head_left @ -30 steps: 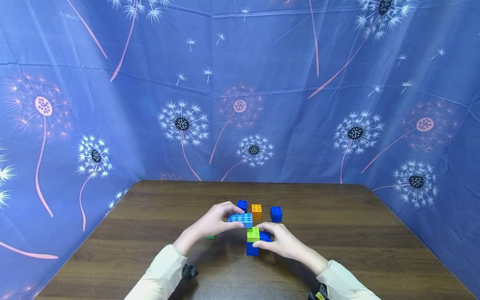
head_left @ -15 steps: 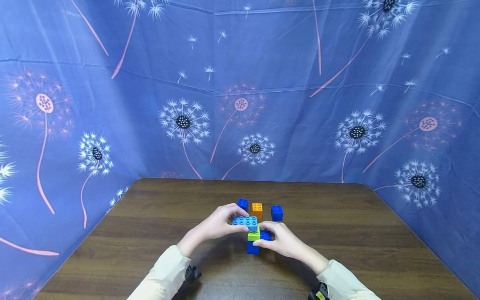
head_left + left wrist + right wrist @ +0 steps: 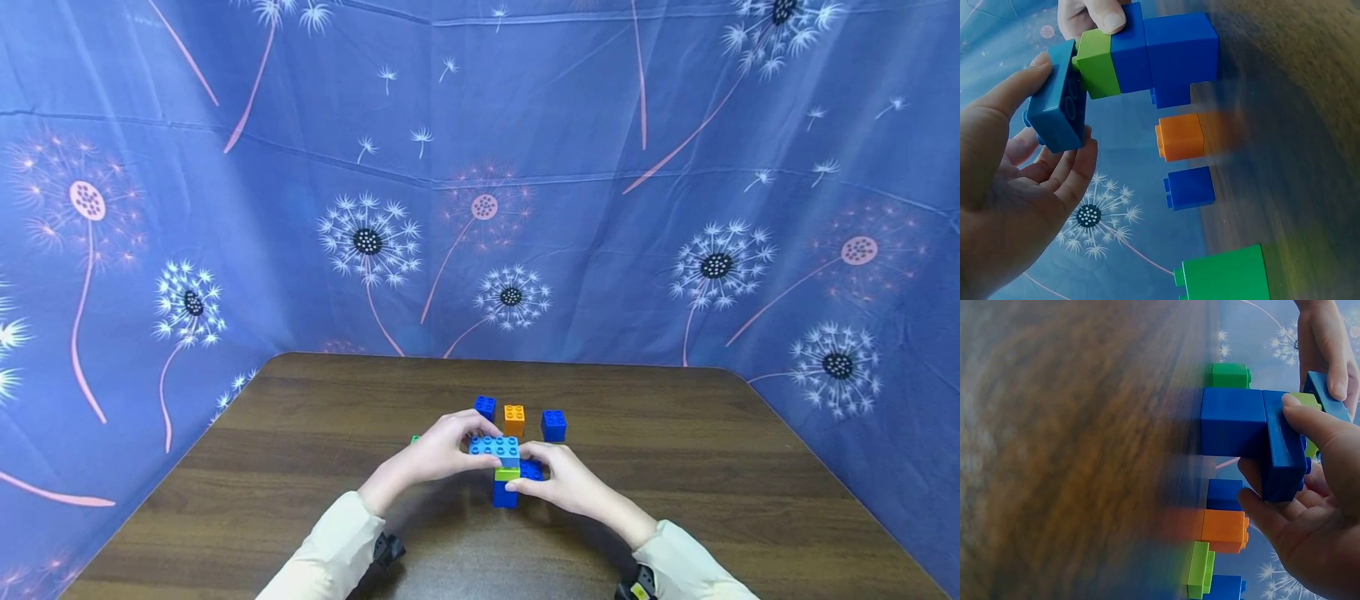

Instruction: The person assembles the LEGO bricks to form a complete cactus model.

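My left hand (image 3: 442, 450) pinches a light blue toy building brick (image 3: 493, 452) between thumb and fingers, over a small stack. A lime brick (image 3: 507, 474) tops that stack, on a long dark blue brick (image 3: 1284, 447) that juts out to the right. Beneath is a dark blue block (image 3: 505, 496) standing on the table. My right hand (image 3: 566, 483) steadies the stack, its thumb and fingers pinching the long dark blue brick. In the left wrist view, the light blue brick looks tilted, its underside against or very near the lime studs; full seating cannot be told.
Behind the stack on the wooden table (image 3: 675, 450) stand an orange brick (image 3: 513, 420) and two dark blue bricks (image 3: 485, 407) (image 3: 554, 426). A green brick (image 3: 1225, 275) lies left, mostly behind my left hand. Another lime brick (image 3: 1197, 570) shows in the right wrist view. A patterned cloth (image 3: 585, 250) hangs behind.
My left hand has carried the light blue brick right and down, over the lime brick, now covering its studs in the head view. My right hand has stayed at the stack.
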{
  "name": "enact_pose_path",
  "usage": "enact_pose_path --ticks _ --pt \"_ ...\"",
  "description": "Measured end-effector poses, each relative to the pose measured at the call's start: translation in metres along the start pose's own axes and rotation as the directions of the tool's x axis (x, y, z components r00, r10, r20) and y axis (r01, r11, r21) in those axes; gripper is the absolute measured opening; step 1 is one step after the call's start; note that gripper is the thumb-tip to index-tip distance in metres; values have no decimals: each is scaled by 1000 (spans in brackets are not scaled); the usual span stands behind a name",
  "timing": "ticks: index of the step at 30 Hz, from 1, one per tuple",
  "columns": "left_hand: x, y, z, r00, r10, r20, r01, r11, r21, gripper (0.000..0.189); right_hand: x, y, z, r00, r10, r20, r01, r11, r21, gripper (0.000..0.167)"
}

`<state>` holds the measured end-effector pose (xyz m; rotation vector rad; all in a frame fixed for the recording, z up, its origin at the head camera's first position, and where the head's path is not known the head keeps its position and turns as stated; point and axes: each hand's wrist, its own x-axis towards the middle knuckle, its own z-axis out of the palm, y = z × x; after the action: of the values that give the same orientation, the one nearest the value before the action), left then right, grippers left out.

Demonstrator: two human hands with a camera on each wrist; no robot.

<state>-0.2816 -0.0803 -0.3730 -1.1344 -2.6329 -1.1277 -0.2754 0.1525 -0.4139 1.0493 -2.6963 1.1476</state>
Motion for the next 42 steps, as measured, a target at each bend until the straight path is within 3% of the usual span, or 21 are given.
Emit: enact_pose_path --ticks 17,25,42 --pt "2 -1 4 1000 -22 15 21 1000 10 29 0 0 1 999 32 28 -32 999 15 36" --pt "3 -1 5 999 -14 37 15 1000 -6 28 0 3 1 1000 -8 4 8 1000 8 34" --pt "7 1 4 994 -61 90 66 997 -50 27 0 3 0 1000 -18 5 18 1000 9 30"
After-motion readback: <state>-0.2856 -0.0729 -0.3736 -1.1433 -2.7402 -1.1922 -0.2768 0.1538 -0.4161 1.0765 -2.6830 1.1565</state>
